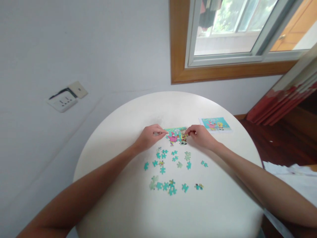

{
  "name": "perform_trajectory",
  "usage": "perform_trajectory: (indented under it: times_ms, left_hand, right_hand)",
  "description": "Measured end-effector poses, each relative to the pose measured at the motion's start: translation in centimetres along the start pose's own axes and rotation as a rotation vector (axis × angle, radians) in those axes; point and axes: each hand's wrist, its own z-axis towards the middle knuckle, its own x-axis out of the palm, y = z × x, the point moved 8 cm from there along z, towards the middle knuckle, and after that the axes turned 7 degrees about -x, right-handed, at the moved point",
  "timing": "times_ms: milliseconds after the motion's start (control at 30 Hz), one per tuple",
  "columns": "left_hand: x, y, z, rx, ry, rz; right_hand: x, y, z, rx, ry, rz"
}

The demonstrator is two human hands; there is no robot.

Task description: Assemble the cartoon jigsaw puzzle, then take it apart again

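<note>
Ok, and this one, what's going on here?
A person has both hands at a partly joined jigsaw puzzle on a round white table: the left hand at its left edge, the right hand at its right. Whether either grips a piece is unclear. Loose pieces lie nearer the person; a printed picture lies to the right.

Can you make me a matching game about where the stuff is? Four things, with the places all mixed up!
1. partly joined puzzle
2. printed picture
3. scattered pieces
4. wall socket

A. on the white wall
B. on the table, nearer the camera than both hands
C. between the left hand and right hand
D. just beyond the right hand

Right pairs: 1-C, 2-D, 3-B, 4-A
</note>
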Motion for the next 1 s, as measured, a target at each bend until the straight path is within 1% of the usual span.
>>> perform_trajectory:
  times_ms: [133,233,367,533,700,800,1000]
  left_hand:
    - [-1.1,-0.1,0.0,0.008,0.018,-0.011]
    - [-1.2,0.1,0.0,0.026,0.052,-0.010]
    - [-0.5,0.4,-0.2,0.039,0.172,0.024]
    - [0.7,0.6,-0.7,0.042,0.327,0.123]
    - [1.4,0.9,-1.4,0.021,0.463,0.135]
    - [1.7,1.0,-1.8,0.021,0.509,0.170]
    - [2.2,1.3,-2.0,0.010,0.542,0.224]
  right_hand:
    - [0.0,-0.2,0.0,0.010,0.002,0.013]
    - [-0.1,-0.2,0.0,0.011,-0.001,0.012]
    - [-0.2,-0.2,0.0,0.002,-0.013,0.015]
    - [-0.2,-0.2,0.0,-0.011,-0.017,0.024]
    - [-0.2,-0.2,0.0,-0.010,-0.010,0.038]
    - [-0.2,-0.4,0.0,-0.001,-0.006,0.044]
    - [0.0,-0.6,0.0,0.010,0.004,0.050]
